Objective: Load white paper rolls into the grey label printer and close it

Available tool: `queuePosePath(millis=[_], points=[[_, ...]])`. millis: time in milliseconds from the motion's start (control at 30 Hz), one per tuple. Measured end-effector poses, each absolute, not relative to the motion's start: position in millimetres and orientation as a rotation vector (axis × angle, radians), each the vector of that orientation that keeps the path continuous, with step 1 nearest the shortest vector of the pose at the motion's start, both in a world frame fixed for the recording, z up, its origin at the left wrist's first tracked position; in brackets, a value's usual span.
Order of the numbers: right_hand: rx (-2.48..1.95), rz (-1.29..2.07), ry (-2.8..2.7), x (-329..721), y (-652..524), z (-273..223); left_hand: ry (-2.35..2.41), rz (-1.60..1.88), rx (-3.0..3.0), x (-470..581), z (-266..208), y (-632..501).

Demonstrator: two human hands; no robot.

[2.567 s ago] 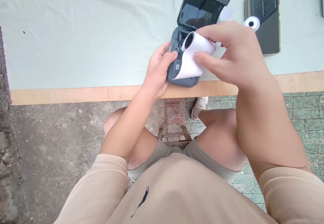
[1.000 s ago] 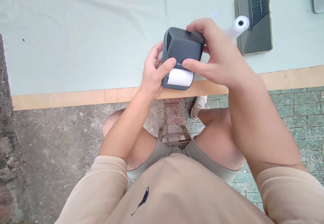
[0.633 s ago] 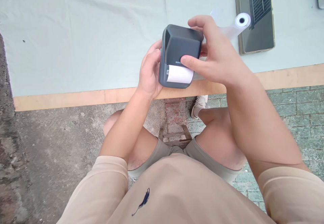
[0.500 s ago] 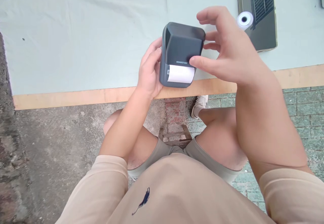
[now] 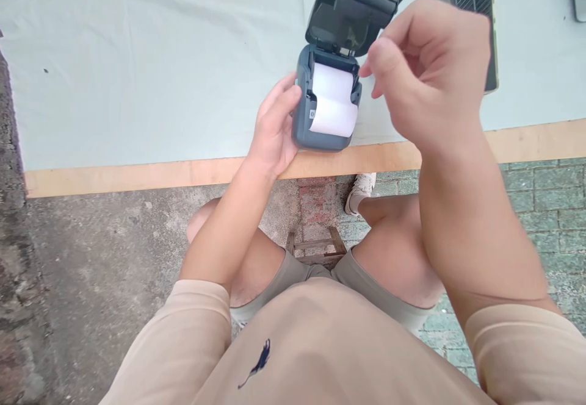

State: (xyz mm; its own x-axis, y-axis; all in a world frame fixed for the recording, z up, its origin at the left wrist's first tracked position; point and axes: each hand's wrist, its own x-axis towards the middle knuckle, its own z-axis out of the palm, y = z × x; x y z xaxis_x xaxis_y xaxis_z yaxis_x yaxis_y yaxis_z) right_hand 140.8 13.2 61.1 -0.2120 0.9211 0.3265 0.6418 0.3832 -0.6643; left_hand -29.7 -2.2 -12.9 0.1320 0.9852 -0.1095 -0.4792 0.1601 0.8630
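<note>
A small dark grey label printer (image 5: 302, 130) sits near the table's front edge with its lid (image 5: 352, 8) flipped up. A white paper roll (image 5: 333, 100) lies in its open bay, the paper's end hanging over the front. My left hand (image 5: 273, 129) grips the printer's left side, thumb on the body. My right hand (image 5: 430, 69) hovers to the right of the printer, above the table, fingers loosely curled and holding nothing, slightly blurred.
A phone (image 5: 491, 33) lies at the back right, mostly behind my right hand. A pale cloth (image 5: 151, 57) covers the table, whose wooden edge (image 5: 119, 176) runs across. Below are my knees, a stool (image 5: 315, 246) and paved ground.
The printer's lid, closed half a second ago, now stands open and shows the roll. My right hand has let go of the printer and lifted to the right, hiding the spare roll.
</note>
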Motion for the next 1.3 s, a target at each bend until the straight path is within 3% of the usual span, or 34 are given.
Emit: queuePosePath(millis=[100,367,600,933,1133,1300], points=[[-1.431,0.579,-2.203,139,15,59,0.752,1.253,0.817,-30,-18,-1],[-1.677,0.342,-2.615,130,21,64,0.828,1.184,0.922,-29,-26,-6],[-1.495,0.689,-2.196,149,11,80,0.88,1.297,0.701,-29,-24,-3],[-1.677,0.741,-2.012,216,0,37,0.909,1.333,0.653,-27,-21,-1],[-1.754,0.364,-1.804,220,32,31,0.894,1.327,0.68,-29,-19,0],[-1.817,0.399,-1.773,212,50,29,0.912,1.296,0.71,-29,-20,0]])
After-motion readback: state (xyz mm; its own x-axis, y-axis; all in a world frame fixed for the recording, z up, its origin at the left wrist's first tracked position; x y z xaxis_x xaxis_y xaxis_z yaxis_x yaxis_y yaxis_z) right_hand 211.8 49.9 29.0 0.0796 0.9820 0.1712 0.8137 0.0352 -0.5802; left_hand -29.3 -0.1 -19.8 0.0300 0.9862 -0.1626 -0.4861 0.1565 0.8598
